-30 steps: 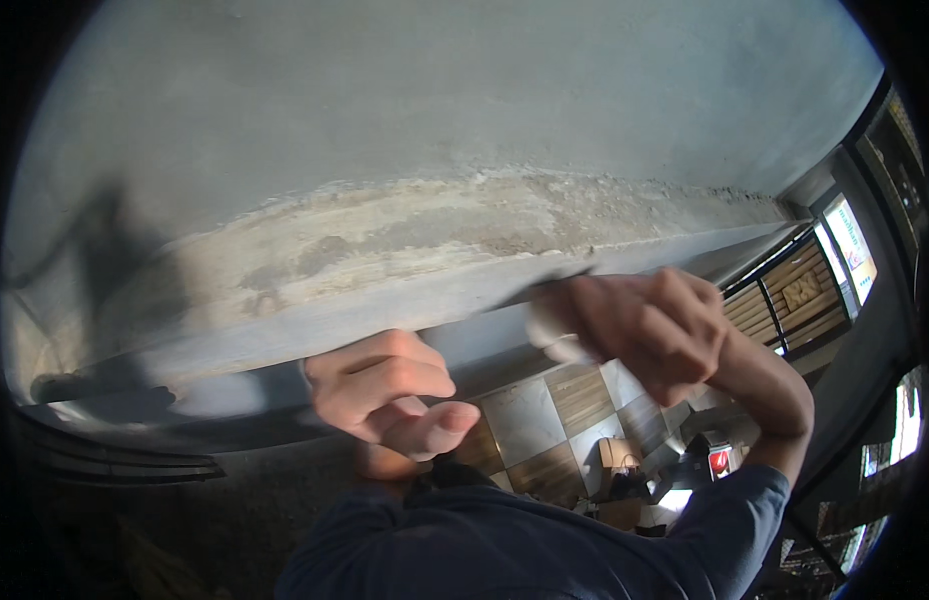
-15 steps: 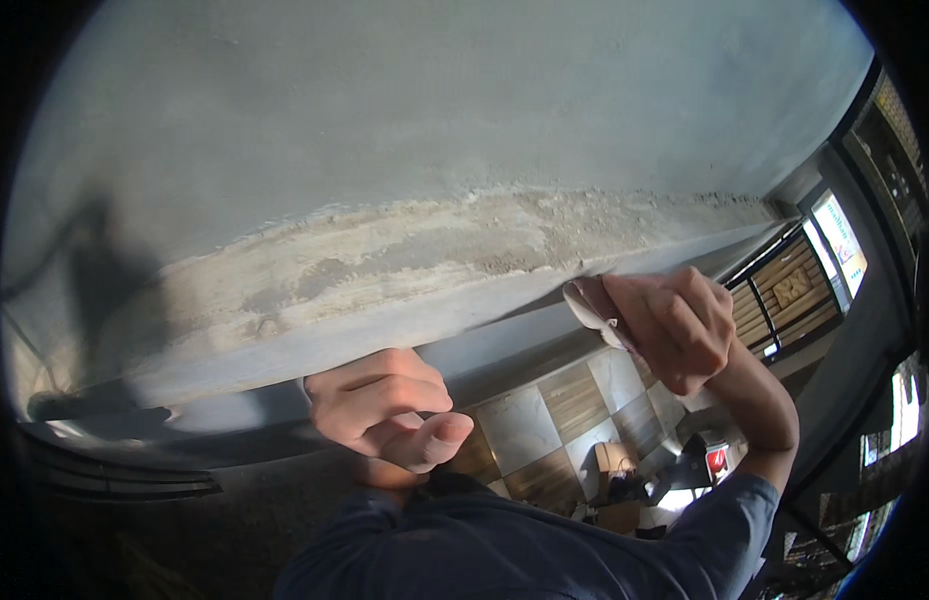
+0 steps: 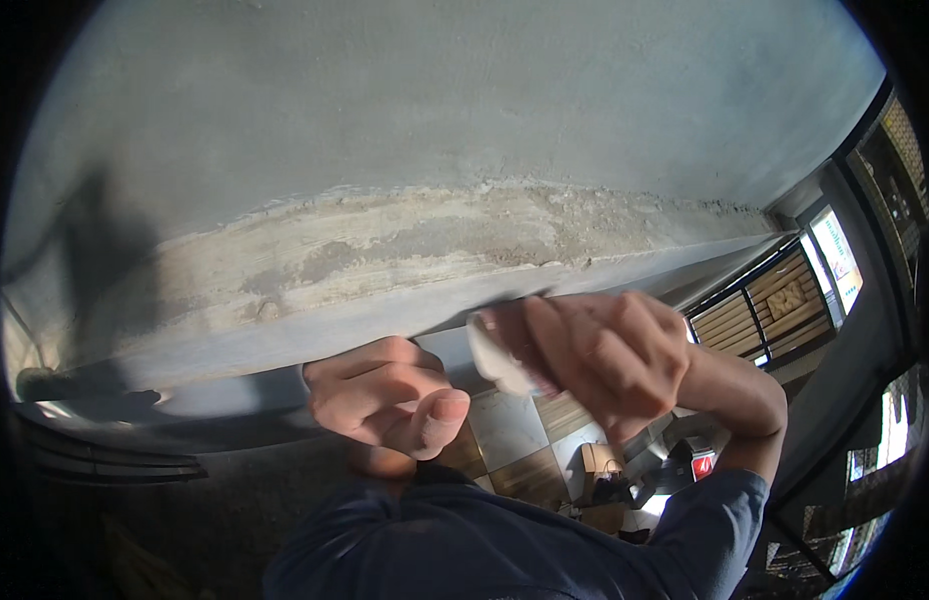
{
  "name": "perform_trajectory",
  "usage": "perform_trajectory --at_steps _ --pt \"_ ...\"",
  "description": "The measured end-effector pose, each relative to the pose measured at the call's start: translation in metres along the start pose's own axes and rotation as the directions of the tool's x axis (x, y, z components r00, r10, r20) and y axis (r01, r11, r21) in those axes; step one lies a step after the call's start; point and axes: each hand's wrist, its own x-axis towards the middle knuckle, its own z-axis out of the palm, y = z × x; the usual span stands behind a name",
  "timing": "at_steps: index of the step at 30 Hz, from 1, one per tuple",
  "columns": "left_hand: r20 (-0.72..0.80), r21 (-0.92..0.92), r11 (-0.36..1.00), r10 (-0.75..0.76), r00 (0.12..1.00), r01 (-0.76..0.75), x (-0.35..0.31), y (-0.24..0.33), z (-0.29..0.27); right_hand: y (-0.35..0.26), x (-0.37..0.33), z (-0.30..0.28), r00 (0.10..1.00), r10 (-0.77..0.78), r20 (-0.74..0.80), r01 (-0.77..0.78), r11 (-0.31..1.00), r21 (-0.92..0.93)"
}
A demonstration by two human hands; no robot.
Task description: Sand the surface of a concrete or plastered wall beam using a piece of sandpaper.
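1. Okay, so we've got two bare hands up against a ledge (image 3: 405, 260) that sticks out from a grey wall (image 3: 485, 100).
2. Our right hand (image 3: 600, 355) has a folded sheet (image 3: 497, 360): fingers bent and clamped on it, with the pale end poking out on the left. The part near the fingertips looks pinkish-brown.
3. That sheet is right by the ledge's front edge, roughly mid-view, between our two hands. We can't tell if it's touching the ledge, since the hand hides the far side and it's all a bit blurry.
4. Our left hand (image 3: 390, 395) is to the left of the sheet, also at the front edge. Fingers are side by side and bent, thumb tip up next to them. The palm side is hidden, so we honestly can't tell if they're closed on anything.
5. The ledge top is rough: cream patches, grey smears, and gritty crumbs toward the right. Its front face is smoother and paler.
6. A dark shadow (image 3: 110, 250) falls across the wall and ledge at far left.
7. Below us, checkered floor tiles (image 3: 512, 435), white and wood-brown, with a tan bag (image 3: 600, 458) and some dark clutter, including a red bit (image 3: 703, 466).
8. Off to the right there are tan slats (image 3: 785, 305) behind dark bars, plus a bright sign (image 3: 837, 262).
9. Bottom of the view is our dark blue shirt (image 3: 505, 550), short sleeves, right elbow bent outward.
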Motion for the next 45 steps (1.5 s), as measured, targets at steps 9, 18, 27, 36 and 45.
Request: perform_trajectory --at_steps 9,18,27,36,45 --pt "-0.049 -0.002 0.999 0.046 0.998 -0.046 0.001 -0.003 0.006 0.012 -0.020 -0.013 0.994 -0.086 0.074 0.092 0.993 -0.078" --pt "-0.050 -0.117 0.987 -0.121 0.991 0.114 -0.002 0.005 0.006 0.023 -0.035 -0.030 0.971 -0.058 0.233 0.098 0.982 -0.164" --pt "-0.031 -0.123 0.989 -0.090 0.995 0.086 0.001 0.005 0.005 0.028 -0.025 -0.009 0.975 -0.194 0.108 0.205 0.973 -0.109" --pt "0.029 -0.166 0.986 -0.017 0.999 0.022 0.004 0.000 0.003 0.020 0.000 -0.013 0.985 -0.088 0.148 0.085 0.996 0.027" --pt "0.030 -0.164 0.984 -0.067 0.997 0.071 -0.002 -0.002 0.005 0.019 -0.003 -0.005 0.992 -0.093 0.079 0.096 0.995 -0.027"
